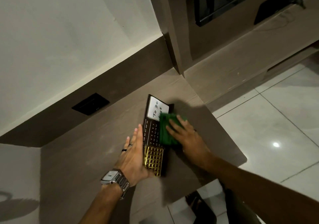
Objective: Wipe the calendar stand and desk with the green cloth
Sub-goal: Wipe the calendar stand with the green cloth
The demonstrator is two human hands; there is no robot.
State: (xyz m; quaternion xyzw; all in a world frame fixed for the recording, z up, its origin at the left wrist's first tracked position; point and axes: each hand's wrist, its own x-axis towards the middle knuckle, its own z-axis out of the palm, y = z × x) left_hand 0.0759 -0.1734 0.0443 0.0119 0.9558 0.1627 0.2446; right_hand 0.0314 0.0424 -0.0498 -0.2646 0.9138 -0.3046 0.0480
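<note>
Flat and open, my left hand point(136, 156) steadies the stand point(154, 137); at 3 o'clock my right hand point(186, 134) presses the cloth point(166, 130), fingers spread, hiding "To Do List"'s end.

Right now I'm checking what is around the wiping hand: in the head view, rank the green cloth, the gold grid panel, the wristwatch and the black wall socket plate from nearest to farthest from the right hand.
1. green cloth: directly under the right hand.
2. gold grid panel: lower left, on the calendar stand.
3. wristwatch: on the left wrist, further left.
4. black wall socket plate: far left, on the back panel.
</note>
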